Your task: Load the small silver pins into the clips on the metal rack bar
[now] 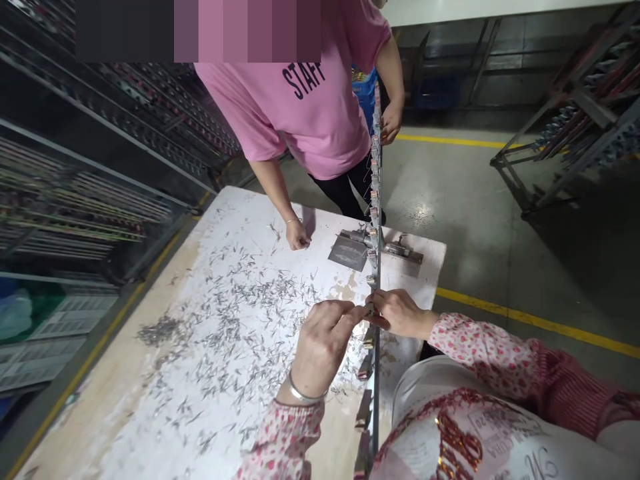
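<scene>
A long narrow metal bar (379, 373) lined with small clips (367, 365) runs away from me over the white table. My left hand (320, 343), with a bangle at the wrist, reaches to the bar from the left. Its thumb and fingertips are pinched together at one clip; what they hold is too small to make out. From the other side, my right hand (400, 313) closes its fingers around that same clip. Many thin small metal pieces (240, 300) lie scattered over the table to the left, with a denser heap (160, 331) at its far left.
Across the table (210, 220) a co-worker in a pink shirt (325, 127) has one hand (299, 235) on the tabletop and the other (391, 123) at the bar. A metal fixture with a flat plate (347, 252) supports the bar. Racks (580, 107) stand on both sides.
</scene>
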Demonstrator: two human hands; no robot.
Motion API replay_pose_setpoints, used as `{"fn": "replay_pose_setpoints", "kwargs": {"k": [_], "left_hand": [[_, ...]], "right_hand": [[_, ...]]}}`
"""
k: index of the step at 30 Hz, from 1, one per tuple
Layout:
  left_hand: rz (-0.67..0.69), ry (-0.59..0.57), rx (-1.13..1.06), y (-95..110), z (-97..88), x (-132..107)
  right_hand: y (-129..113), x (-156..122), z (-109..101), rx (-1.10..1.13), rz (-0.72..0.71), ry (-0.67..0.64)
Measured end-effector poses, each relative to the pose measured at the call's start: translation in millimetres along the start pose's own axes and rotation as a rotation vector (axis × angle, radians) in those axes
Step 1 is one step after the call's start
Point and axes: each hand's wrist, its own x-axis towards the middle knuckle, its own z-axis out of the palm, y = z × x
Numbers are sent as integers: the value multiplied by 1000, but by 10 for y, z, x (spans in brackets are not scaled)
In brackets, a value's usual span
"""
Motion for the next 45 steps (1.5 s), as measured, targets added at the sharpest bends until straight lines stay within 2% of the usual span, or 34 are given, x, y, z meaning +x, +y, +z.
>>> {"fn": "replay_pose_setpoints", "kwargs": {"k": [2, 4, 6, 7, 8, 10, 12, 16, 19, 22, 26, 29, 34, 41, 45], "left_hand": [[-24, 44, -89, -92, 58, -33], [-153, 155, -200, -314, 203, -116], [-424, 247, -257, -646, 437, -264], [-593, 236, -254, -828, 582, -363], [-739, 168, -248, -1002, 741, -474], [-959, -78, -178, -1280, 1079, -710], [-1018, -213, -168, -1421, 1410, -923], [-1046, -304, -167, -1393, 1916, -1146], [-1086, -284, -161, -1355, 2070, -1159], [-1113, -218, -199, -1415, 2026, -1152], [-1155, -126, -361, -1547, 1795, -1233], [-1194, -86, -503, -1612, 1615, -1339], [-1246, 34, -559, -1652, 1453, -1452], [-1275, 58, -677, -1468, 1431, -1450], [-1204, 104, -803, -1233, 1213, -1292]], "right_hand": [[-1, 10, -27, -8, -9, -2], [12, 4, -38, 4, -8, 7], [42, -35, -31, 40, -7, 55], [62, -69, -21, 70, -10, 98], [84, -113, -9, 108, -11, 150], [124, -217, 19, 202, -4, 245], [150, -321, 47, 272, 8, 272], [149, -443, 105, 296, 0, 222], [122, -452, 135, 305, -10, 202], [86, -434, 128, 326, -18, 201], [23, -417, 81, 382, -29, 196], [-33, -421, 62, 426, -68, 145], [-126, -432, 68, 407, -112, 104], [-170, -442, 121, 360, -66, 162], [-148, -442, 161, 346, -67, 168]]}}
